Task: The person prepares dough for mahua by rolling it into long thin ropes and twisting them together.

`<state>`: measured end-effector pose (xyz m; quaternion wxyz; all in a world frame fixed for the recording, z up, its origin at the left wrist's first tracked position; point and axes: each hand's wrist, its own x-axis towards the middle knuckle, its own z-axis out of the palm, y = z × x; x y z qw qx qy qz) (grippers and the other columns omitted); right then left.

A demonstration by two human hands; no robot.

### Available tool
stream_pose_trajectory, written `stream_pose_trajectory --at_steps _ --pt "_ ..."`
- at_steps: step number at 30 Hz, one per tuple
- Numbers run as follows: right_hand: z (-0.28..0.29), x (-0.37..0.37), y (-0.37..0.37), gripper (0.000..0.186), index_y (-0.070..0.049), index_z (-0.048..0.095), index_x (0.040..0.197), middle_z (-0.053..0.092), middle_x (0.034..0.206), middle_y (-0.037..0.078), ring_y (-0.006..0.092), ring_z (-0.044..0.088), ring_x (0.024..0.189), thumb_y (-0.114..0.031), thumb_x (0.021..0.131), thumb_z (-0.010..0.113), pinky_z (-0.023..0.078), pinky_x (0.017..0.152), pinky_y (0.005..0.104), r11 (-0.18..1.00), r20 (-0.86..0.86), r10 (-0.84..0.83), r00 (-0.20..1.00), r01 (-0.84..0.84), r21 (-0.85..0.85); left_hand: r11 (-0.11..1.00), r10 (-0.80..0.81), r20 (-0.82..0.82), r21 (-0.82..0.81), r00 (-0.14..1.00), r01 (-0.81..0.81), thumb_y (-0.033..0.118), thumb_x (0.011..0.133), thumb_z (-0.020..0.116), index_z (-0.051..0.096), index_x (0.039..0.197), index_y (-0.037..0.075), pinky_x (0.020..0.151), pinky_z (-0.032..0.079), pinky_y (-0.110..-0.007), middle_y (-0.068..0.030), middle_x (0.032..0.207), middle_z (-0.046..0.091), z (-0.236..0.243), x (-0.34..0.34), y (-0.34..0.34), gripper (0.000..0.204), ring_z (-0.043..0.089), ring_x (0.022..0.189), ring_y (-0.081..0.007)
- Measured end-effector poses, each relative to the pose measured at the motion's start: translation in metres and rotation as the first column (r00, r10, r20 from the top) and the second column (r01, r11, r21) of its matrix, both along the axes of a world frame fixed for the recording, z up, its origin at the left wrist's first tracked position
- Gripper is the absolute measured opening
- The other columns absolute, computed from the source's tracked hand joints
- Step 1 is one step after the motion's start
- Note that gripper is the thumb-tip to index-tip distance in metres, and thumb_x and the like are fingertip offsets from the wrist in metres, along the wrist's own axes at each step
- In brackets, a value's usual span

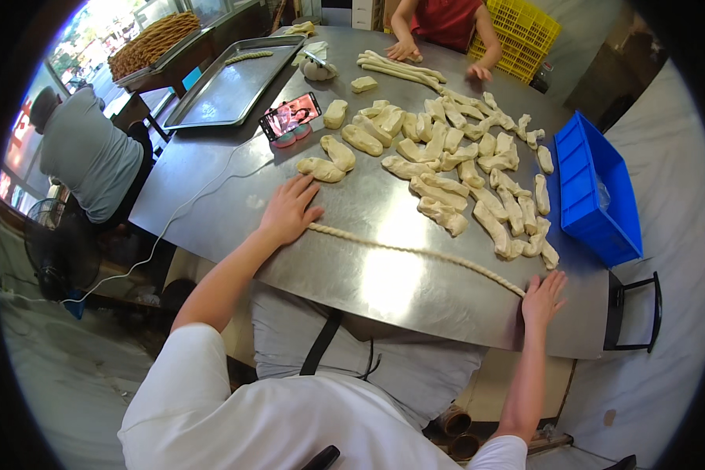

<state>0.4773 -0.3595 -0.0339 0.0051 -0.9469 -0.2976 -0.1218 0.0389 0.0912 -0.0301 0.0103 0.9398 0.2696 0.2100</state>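
A long twisted dough rope point(415, 252) stretches across the steel table point(329, 258) in front of me. My left hand point(288, 211) lies palm down on its left end, fingers spread just below a bent piece of dough point(325, 164). My right hand point(542, 298) rests palm down on its right end, fingers apart. Many pale dough pieces point(509, 211) are piled beyond the rope, some close above my right fingertips. What lies under each palm is hidden.
A blue crate point(599, 188) sits at right, a metal tray point(204, 102) at back left. A phone point(288, 117) with a cable stands mid-left. A person in red point(446, 23) works across the table beside dough strands point(403, 70); another person point(86, 157) is at left.
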Motion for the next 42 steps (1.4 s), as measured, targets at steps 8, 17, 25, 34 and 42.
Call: stream_pose_trajectory --at_steps 8,17,25,34,42 --pt "0.028 -0.034 0.004 0.034 -0.004 0.071 0.132 0.078 0.124 0.021 0.0426 0.074 0.113 -0.018 0.104 0.061 0.058 0.100 0.0479 0.806 -0.522 0.582 0.624 -0.356 0.473 0.982 0.067 -0.062 -0.175 0.996 -0.076 0.020 0.093 0.080 0.077 0.116 0.009 0.108 0.057 -0.049 -0.0145 0.124 0.078 0.012 -0.037 -0.060 0.025 0.076 0.115 -0.0368" --pt "0.097 -0.099 0.047 0.025 -0.005 0.071 0.102 0.072 0.101 0.022 0.0448 0.070 0.098 -0.030 0.102 0.071 0.057 0.087 0.0539 0.748 -0.592 0.610 0.528 -0.629 0.210 0.883 0.081 -0.271 -0.427 0.959 -0.196 0.033 0.100 0.076 0.080 0.119 0.007 0.122 0.046 -0.051 -0.0154 0.131 0.078 0.037 0.017 -0.035 0.033 0.070 0.131 -0.0359" --pt "0.108 -0.099 -0.014 0.025 -0.004 0.074 0.102 0.078 0.106 0.020 0.0424 0.073 0.095 -0.029 0.102 0.074 0.058 0.085 0.0501 0.692 -0.754 0.370 0.543 -0.702 -0.165 0.937 -0.177 0.155 -0.275 0.972 0.215 0.031 0.106 0.072 0.073 0.136 0.006 0.120 0.050 -0.049 -0.0160 0.126 0.079 -0.007 -0.011 -0.117 0.038 0.069 0.130 -0.0442" --pt "0.024 0.098 -0.154 0.028 0.003 0.075 0.113 0.075 0.085 0.017 0.0255 0.065 0.072 -0.024 0.110 0.067 0.054 0.070 0.0396 0.945 -0.393 0.232 0.890 -0.111 0.307 0.632 -0.175 -0.169 -0.775 0.970 -0.021 0.033 0.108 0.072 0.082 0.113 0.009 0.079 0.057 -0.036 -0.0061 0.102 0.080 0.030 -0.022 0.048 0.026 0.073 0.089 -0.0194" --pt "-0.001 -0.096 -0.067 0.059 0.006 0.045 0.164 0.043 0.172 0.027 0.0381 0.035 0.165 -0.029 0.116 0.043 0.019 0.138 0.0559 0.963 -0.319 0.230 0.919 -0.263 -0.065 0.970 -0.237 -0.011 -0.055 0.972 0.236 0.027 0.104 0.075 0.076 0.136 0.008 0.110 0.053 -0.051 -0.0140 0.139 0.075 0.007 -0.048 0.011 0.038 0.067 0.131 -0.0368"
